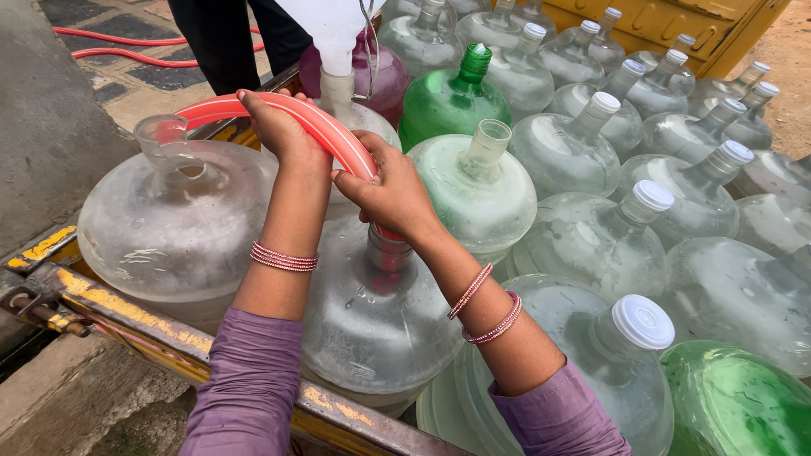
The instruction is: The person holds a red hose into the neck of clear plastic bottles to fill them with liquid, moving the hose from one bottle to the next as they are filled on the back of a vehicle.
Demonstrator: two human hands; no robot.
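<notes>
Both my hands grip a red-and-white hose (317, 127) that arcs over large clear water jugs. My left hand (283, 127) holds the hose at the top of its bend. My right hand (390, 192) clasps it lower down, where its end goes into the open neck of a clear jug (376, 317) right below. Behind my hands a white funnel (334, 34) stands in the neck of another jug. An uncapped clear jug (173, 224) lies to the left.
Many clear jugs with white caps (642, 321) fill the cart to the right, plus green jugs (452, 101) (735, 405) and a purple one (384, 72). A yellow metal cart rail (127, 308) runs along the front. A person in dark trousers (228, 42) stands behind.
</notes>
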